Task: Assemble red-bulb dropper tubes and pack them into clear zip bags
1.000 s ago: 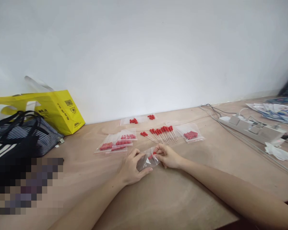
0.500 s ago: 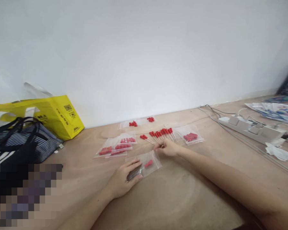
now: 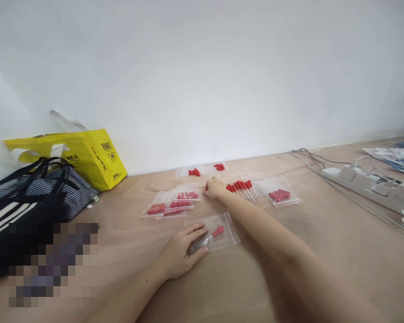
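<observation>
My left hand (image 3: 185,249) lies with fingers spread on a clear zip bag (image 3: 227,237), which holds a red-tipped piece (image 3: 218,231). Farther forward, my right hand (image 3: 214,188) has its fingers pressed together at the left end of a fan of red-tipped white sticks (image 3: 244,186); what they pinch is hidden. Filled zip bags with red pieces (image 3: 180,204) overlap to the left of that hand. Another filled bag (image 3: 279,194) lies to the right of the fan. Behind, near the wall, small red pieces (image 3: 194,172) rest on clear plastic.
A yellow bag (image 3: 111,168) and a striped black bag (image 3: 77,193) stand at the left. On the right are a white power strip (image 3: 373,184) with cables (image 3: 340,186) and printed packets (image 3: 395,159). A white wall (image 3: 222,89) rises behind the table.
My right hand has moved forward and left, from below the fan to its left end. My left hand stays on the clear bag. The camera view has shifted slightly.
</observation>
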### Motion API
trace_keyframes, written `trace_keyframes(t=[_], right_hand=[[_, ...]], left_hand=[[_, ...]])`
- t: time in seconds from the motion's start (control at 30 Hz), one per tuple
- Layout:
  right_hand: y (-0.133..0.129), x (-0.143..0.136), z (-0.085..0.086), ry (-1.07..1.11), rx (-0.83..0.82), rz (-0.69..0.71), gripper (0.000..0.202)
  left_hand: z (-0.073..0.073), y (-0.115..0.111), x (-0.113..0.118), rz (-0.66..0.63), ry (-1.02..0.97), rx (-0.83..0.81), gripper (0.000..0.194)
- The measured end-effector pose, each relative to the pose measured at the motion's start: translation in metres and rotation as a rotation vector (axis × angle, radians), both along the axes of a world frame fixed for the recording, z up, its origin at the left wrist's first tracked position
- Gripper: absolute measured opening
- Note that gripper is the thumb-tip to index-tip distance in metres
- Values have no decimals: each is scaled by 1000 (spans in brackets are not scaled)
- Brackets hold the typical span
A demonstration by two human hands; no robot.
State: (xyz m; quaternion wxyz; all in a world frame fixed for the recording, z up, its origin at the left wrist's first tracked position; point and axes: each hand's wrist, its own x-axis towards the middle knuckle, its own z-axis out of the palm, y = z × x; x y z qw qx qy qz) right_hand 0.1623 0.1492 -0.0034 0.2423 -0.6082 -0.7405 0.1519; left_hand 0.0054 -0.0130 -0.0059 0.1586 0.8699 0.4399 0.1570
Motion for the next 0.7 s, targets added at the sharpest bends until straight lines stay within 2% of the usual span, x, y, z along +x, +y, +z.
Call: trace_keyframes(t=[0.17,0.27,0.37,0.4,0.47,0.57,0.7], right_hand=[[2,10,5,149,33,-39,10],[-6,38,11,311,116,-65,15],[-29,76,9,489,201,-122,27],[-40,88,6,573,238,-162,31],[-63,107,-3,949,299,-207,35],[-94,119,-17,1159,186,-219,38],[-114,107,-24,1248,52,-220,38]], left_hand=[[-1,0,-1,-1,-26,-9,42],[-1,1,-1,-7,-23,-9,42],[-1,1,-1,-4,-17,-5,42],[0,1,-1,-1,-16,-4,42],[0,2,-1,5,-15,2,42],[-1,2,-1,5,-4,7,42],[-2,3,-1,5,19,13,42]])
